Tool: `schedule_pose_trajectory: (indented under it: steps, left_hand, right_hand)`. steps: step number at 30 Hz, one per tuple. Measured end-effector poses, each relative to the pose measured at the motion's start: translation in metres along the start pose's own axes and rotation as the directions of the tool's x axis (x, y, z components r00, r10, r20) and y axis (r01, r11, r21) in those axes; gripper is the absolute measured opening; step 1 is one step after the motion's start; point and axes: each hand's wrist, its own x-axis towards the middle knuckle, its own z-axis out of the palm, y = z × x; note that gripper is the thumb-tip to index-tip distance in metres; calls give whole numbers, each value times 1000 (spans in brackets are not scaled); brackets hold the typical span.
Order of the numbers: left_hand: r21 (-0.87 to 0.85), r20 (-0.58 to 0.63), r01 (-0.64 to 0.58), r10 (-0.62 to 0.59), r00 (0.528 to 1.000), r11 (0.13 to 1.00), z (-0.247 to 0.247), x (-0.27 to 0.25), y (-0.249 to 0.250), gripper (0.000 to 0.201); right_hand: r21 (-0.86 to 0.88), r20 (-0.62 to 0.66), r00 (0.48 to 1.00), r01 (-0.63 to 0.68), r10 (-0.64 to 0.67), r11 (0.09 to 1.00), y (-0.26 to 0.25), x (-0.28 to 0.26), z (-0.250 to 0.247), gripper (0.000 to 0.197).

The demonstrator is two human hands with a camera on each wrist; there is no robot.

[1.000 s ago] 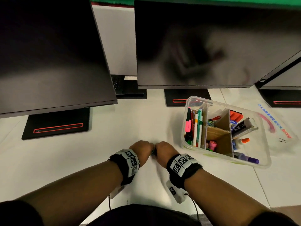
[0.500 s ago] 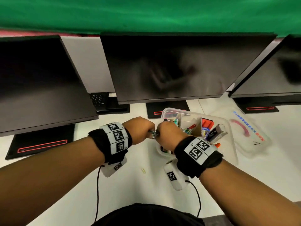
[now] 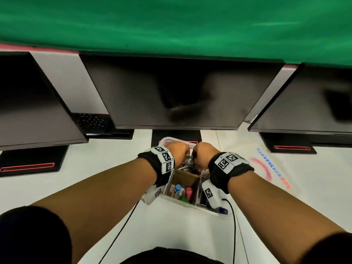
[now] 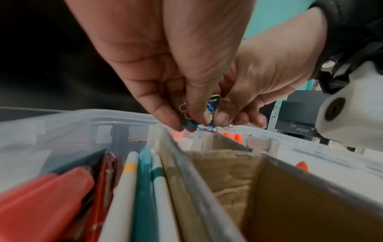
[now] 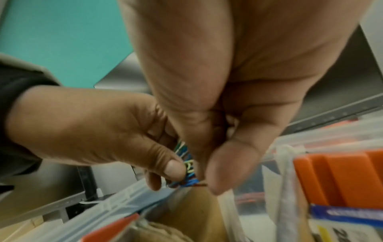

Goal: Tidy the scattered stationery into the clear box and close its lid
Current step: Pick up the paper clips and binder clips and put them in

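Both hands hover close together over the clear box (image 3: 191, 204), which sits on the white desk under my wrists. My left hand (image 3: 181, 151) and right hand (image 3: 203, 153) pinch one bunch of coloured paper clips (image 4: 208, 114) between their fingertips. The bunch hangs just above a cardboard divider (image 4: 228, 172) in the box's middle. In the right wrist view the paper clips (image 5: 187, 167) show between the left thumb and the right fingers. Pens (image 4: 145, 180) lie in the box's left compartment. An orange item (image 5: 342, 176) lies in its right one.
The clear lid (image 3: 266, 168), printed with coloured letters, lies flat on the desk right of the box. Three dark monitors (image 3: 171, 96) on black stands line the back of the desk. Thin black cables (image 3: 233, 225) run from my wrist cameras toward me.
Both hands rose from the desk left of the box, carrying the paper clips, and moved right until they hang over the box. The head view tilted up.
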Motion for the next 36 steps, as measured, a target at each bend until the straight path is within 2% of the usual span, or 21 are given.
schedule_pose_trajectory:
  steps: [3, 9, 14, 16, 18, 20, 22, 24, 26, 28, 30, 36]
  left_hand:
    - [9, -5, 5, -5, 1000, 1000, 5, 2, 2, 18]
    - [-128, -15, 31, -33, 999, 991, 0, -6, -5, 28]
    - [-189, -199, -15, -23, 980, 982, -16, -36, -35, 19]
    - [-226, -283, 2, -67, 957, 974, -13, -51, -62, 18]
    - [-257, -296, 61, -138, 945, 965, -2, -68, -96, 19]
    - [-211, -180, 133, -172, 968, 968, 16, -83, -128, 21]
    - [-91, 21, 140, -139, 990, 986, 35, -95, -149, 22]
    - [-27, 195, 60, -53, 979, 998, 54, -104, -162, 26]
    - [-6, 292, -65, 64, 954, 998, 71, -110, -167, 34]
    - [16, 331, -167, 153, 931, 986, 86, -115, -170, 40]
    - [26, 323, -217, 197, 926, 976, 101, -117, -173, 42]
    - [67, 278, -213, 187, 942, 975, 116, -114, -177, 23]
  right_hand:
    - [-7, 31, 999, -22, 23, 1000, 10, 8, 6, 29]
    - [111, -25, 1000, -1, 4, 994, 18, 4, 8, 23]
    - [204, 15, 991, 128, -134, 971, 0, -18, 12, 20]
    - [185, 62, 981, 169, -184, 968, -16, -28, 19, 25]
    - [118, 97, 976, 185, -196, 976, -33, -35, 28, 35]
    - [19, 105, 975, 197, -198, 980, -48, -36, 36, 42]
    - [-47, 100, 974, 210, -205, 976, -58, -34, 40, 43]
    - [-58, 95, 974, 212, -206, 975, -67, -32, 44, 45]
    - [-44, 82, 971, 227, -223, 973, -75, -33, 49, 39]
    - [-47, 81, 968, 241, -237, 969, -81, -35, 55, 31]
    - [-51, 93, 968, 237, -232, 970, -83, -36, 60, 31]
    - [-37, 120, 966, 234, -228, 971, -81, -43, 69, 40]
